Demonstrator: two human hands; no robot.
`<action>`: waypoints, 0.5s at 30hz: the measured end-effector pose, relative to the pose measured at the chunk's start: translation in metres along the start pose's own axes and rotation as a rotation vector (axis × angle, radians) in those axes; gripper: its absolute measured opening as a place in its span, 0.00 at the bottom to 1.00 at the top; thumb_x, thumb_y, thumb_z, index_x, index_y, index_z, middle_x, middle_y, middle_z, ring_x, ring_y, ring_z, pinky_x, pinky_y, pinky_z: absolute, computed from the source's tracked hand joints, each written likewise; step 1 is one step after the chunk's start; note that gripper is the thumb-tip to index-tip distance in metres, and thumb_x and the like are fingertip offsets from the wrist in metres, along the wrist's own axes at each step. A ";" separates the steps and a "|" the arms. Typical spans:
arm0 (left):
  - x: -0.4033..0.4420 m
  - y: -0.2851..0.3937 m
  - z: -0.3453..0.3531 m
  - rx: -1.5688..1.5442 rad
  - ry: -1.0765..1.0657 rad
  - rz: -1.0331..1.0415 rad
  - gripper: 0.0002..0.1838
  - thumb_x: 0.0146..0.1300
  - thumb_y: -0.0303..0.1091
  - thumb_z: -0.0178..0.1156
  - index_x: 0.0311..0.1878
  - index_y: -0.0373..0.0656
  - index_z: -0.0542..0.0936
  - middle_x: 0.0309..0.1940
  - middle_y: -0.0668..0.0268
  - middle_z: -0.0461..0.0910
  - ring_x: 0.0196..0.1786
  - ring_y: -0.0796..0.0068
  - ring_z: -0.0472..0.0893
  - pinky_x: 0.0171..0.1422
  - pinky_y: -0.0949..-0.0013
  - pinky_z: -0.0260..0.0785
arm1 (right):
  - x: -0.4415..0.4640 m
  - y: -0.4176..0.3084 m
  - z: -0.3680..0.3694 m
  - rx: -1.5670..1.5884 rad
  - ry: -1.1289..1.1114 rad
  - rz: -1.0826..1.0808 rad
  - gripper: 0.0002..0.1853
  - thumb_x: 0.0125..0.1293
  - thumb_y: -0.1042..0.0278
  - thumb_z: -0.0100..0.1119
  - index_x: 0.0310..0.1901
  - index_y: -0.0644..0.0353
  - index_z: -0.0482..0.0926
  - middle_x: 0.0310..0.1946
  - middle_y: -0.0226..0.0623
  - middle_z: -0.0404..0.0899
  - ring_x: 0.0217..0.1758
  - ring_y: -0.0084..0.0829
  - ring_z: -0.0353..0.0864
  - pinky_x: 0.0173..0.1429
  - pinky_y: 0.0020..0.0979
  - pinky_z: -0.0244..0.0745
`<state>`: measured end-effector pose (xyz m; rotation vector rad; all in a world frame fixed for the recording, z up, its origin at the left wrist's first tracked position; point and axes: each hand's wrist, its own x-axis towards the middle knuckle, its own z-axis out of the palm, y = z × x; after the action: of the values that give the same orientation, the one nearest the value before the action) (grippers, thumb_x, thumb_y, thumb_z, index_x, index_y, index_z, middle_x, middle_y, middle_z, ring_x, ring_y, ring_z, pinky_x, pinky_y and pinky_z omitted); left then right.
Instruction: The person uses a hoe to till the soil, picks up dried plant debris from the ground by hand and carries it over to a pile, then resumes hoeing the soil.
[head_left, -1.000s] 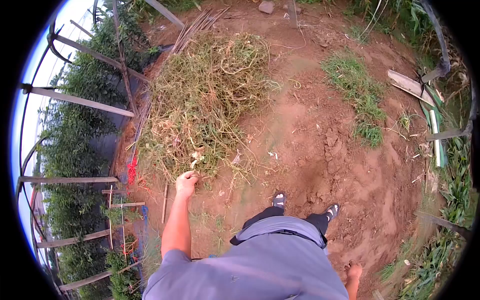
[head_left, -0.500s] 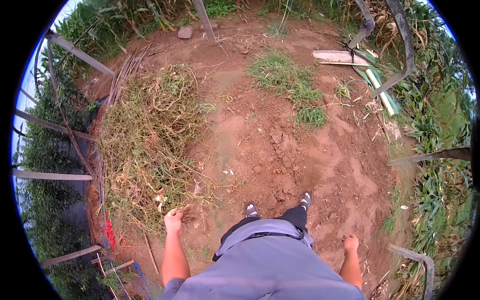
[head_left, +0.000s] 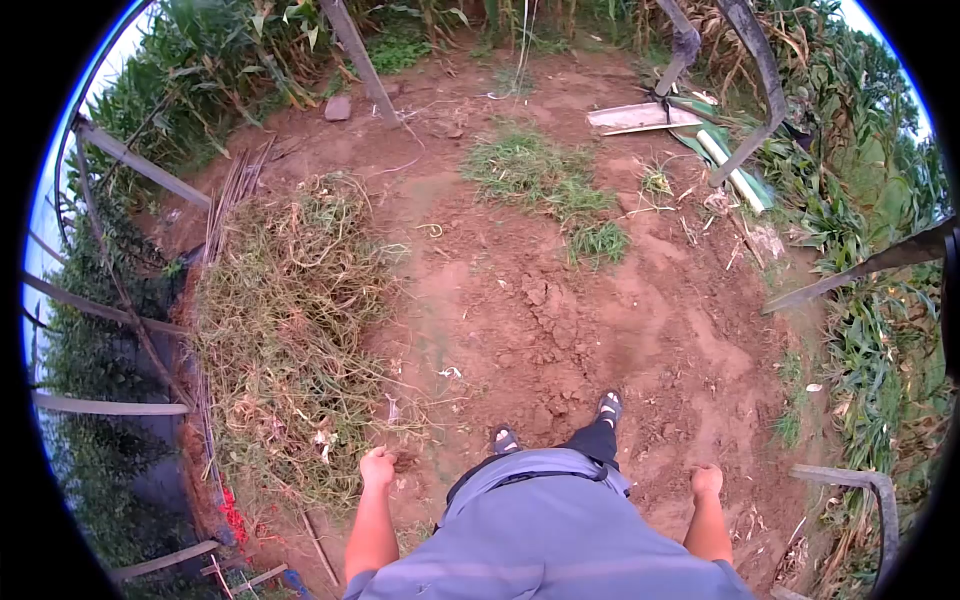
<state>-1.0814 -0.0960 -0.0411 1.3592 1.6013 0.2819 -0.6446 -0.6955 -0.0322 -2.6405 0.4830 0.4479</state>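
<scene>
My left hand [head_left: 377, 467] is closed beside the lower right edge of a big heap of pulled, drying vines [head_left: 300, 330]. A brownish patch shows by its fingers, but whether it is a held tuft or the soil behind is unclear. My right hand [head_left: 706, 480] hangs over bare reddish soil on the right, its fingers curled with nothing seen in them. Between the hands are my sandalled feet [head_left: 507, 440], standing on the dirt.
Grass patches [head_left: 540, 175] grow ahead. A pale board [head_left: 640, 117] and a white tube [head_left: 730, 170] lie at the upper right. Wooden posts [head_left: 360, 65] and corn plants [head_left: 860, 370] border the plot. Red netting [head_left: 232, 515] lies at the lower left.
My left hand has moved right and down, closer to my body; the brown dry tuft that was plain in it no longer shows clearly. The view has shifted slightly, and my right hand stays at my side.
</scene>
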 end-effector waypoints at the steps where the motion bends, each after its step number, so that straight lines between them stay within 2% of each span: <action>1: 0.002 0.000 -0.003 0.000 0.003 -0.001 0.10 0.57 0.22 0.64 0.41 0.40 0.88 0.28 0.74 0.84 0.29 0.82 0.77 0.36 0.72 0.69 | 0.002 0.001 -0.001 -0.033 0.018 -0.005 0.12 0.57 0.70 0.65 0.41 0.61 0.90 0.35 0.41 0.89 0.39 0.34 0.88 0.47 0.35 0.81; 2: 0.004 0.000 -0.005 0.010 -0.013 0.010 0.10 0.57 0.21 0.64 0.41 0.40 0.88 0.29 0.73 0.84 0.30 0.82 0.77 0.37 0.72 0.70 | 0.008 0.000 -0.001 -0.093 0.035 0.007 0.12 0.56 0.71 0.64 0.41 0.58 0.91 0.36 0.43 0.90 0.42 0.36 0.89 0.51 0.35 0.81; 3: 0.006 -0.002 -0.006 0.018 -0.027 0.020 0.10 0.57 0.21 0.64 0.42 0.40 0.88 0.29 0.73 0.84 0.31 0.82 0.78 0.38 0.73 0.70 | 0.005 -0.010 -0.007 -0.095 0.035 0.000 0.12 0.56 0.71 0.64 0.41 0.58 0.91 0.36 0.43 0.90 0.42 0.36 0.89 0.51 0.35 0.81; 5: 0.011 -0.008 -0.009 -0.028 -0.022 -0.007 0.09 0.57 0.21 0.64 0.41 0.39 0.88 0.30 0.73 0.84 0.33 0.82 0.79 0.39 0.73 0.71 | 0.001 -0.034 -0.018 -0.101 0.069 0.061 0.14 0.56 0.72 0.63 0.43 0.56 0.90 0.42 0.48 0.89 0.48 0.43 0.89 0.58 0.38 0.80; 9: 0.003 -0.024 -0.019 -0.218 0.061 -0.020 0.08 0.57 0.21 0.63 0.39 0.37 0.87 0.30 0.73 0.84 0.33 0.81 0.79 0.38 0.72 0.71 | 0.011 -0.047 -0.018 -0.066 0.162 -0.033 0.13 0.56 0.71 0.62 0.43 0.54 0.90 0.42 0.45 0.90 0.48 0.41 0.89 0.59 0.38 0.80; 11: -0.009 -0.023 -0.033 -0.102 0.034 -0.133 0.09 0.57 0.20 0.63 0.41 0.38 0.87 0.32 0.71 0.86 0.33 0.80 0.81 0.39 0.72 0.73 | 0.004 -0.063 -0.022 -0.043 0.173 -0.019 0.13 0.57 0.69 0.64 0.43 0.54 0.90 0.43 0.43 0.90 0.48 0.41 0.89 0.59 0.38 0.80; 15: -0.013 -0.074 -0.045 -0.112 0.025 -0.127 0.10 0.57 0.23 0.66 0.43 0.37 0.88 0.35 0.69 0.88 0.35 0.79 0.83 0.41 0.72 0.74 | 0.008 -0.066 -0.009 0.041 0.170 -0.046 0.14 0.55 0.71 0.68 0.44 0.57 0.89 0.41 0.40 0.90 0.47 0.36 0.88 0.57 0.36 0.80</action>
<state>-1.1633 -0.1150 -0.0642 1.1680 1.6592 0.3085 -0.6099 -0.6456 -0.0050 -2.6560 0.4762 0.1982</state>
